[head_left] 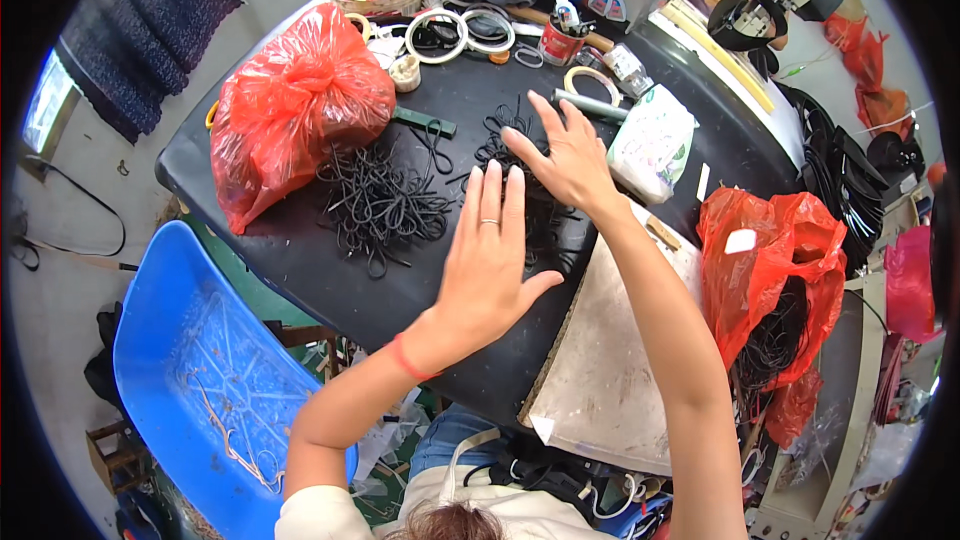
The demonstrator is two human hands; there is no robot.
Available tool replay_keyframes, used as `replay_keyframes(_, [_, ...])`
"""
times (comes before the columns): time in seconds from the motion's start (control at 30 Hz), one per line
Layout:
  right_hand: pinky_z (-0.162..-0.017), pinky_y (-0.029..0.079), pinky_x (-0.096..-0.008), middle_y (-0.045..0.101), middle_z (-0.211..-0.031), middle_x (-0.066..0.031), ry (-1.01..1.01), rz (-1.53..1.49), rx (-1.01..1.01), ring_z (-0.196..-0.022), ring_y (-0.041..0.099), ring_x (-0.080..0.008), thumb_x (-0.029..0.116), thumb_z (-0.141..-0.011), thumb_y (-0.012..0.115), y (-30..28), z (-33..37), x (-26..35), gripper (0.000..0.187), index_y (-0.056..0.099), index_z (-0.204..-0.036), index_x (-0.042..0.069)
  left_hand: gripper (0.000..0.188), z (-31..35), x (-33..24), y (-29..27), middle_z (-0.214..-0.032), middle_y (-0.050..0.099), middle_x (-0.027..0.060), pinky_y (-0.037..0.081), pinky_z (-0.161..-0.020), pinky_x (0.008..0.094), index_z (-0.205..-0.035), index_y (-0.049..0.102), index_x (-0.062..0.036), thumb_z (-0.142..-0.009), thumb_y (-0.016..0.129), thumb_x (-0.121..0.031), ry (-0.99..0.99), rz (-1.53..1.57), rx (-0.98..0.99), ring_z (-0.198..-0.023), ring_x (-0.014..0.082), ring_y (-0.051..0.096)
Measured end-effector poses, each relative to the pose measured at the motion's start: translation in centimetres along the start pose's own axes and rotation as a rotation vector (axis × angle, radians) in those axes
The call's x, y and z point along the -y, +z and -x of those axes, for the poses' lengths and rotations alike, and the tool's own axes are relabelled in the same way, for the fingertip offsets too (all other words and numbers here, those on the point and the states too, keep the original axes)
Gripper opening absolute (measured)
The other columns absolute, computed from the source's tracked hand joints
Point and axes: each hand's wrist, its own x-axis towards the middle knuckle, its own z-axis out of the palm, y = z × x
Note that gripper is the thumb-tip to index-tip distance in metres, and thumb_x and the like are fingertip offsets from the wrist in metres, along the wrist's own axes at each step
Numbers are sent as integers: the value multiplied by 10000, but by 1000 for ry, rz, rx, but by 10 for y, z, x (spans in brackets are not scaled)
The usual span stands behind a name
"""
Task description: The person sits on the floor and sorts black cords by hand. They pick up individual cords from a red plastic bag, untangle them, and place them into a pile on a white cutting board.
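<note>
1. Black cords (pixel 385 200) lie heaped at ten o'clock from mid-view on the dark table (pixel 290 265).
2. Another tangle (pixel 500 140) lies between and partly behind the hands, toward one o'clock.
3. Left hand (pixel 485 260): near centre, flat, fingers straight.
4. Right hand (pixel 575 160): one to two o'clock, fingers spread; I cannot tell whether it touches the tangle.
5. Blue tub (pixel 190 330): eight o'clock.
</note>
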Motion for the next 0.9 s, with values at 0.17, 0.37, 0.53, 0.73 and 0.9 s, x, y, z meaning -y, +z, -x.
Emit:
replay_keyframes(0.17, [-1036,204,-694,339,-1489,-146,80,136,240,-1374,272,-415,618,-905,424,15,-9,9,623,445,-1406,247,1233,-19,13,45,-1476,183,351,261,-1035,530,-1488,49,32,-633,862,-325,-285,-26,-31,-1321,455,283])
replay_keyframes(0.37, [-809,475,-385,620,-976,-182,-15,-414,-131,-885,603,-330,254,-883,598,28,57,6,273,659,-1034,35,1087,-18,22,58,-1418,329,256,270,-1043,533,-1468,140,23,-638,824,-133,-192,270,-105,-1260,437,346])
replay_keyframes(0.53, [-751,471,-378,607,-889,-188,-8,-554,-315,-832,607,-301,145,-878,597,-34,96,26,208,639,-1023,2,979,-23,-20,42,-1397,366,252,293,-1060,494,-1448,225,17,-636,770,-15,106,337,-263,-1270,431,366])
replay_keyframes(0.73, [-801,480,-374,613,-965,-198,258,-396,-201,-900,619,-315,92,-892,570,-105,202,-19,247,590,-1105,-31,998,13,-124,53,-1433,298,268,272,-1081,479,-1471,183,2,-606,678,52,105,535,148,-1317,431,312])
replay_keyframes(0.9, [-849,484,-326,653,-1073,-164,387,-336,-314,-931,636,-232,130,-872,661,-105,284,-78,319,621,-1147,-25,949,31,-115,34,-1471,295,231,237,-1117,497,-1474,287,-112,-685,810,-188,242,258,421,-1372,445,251])
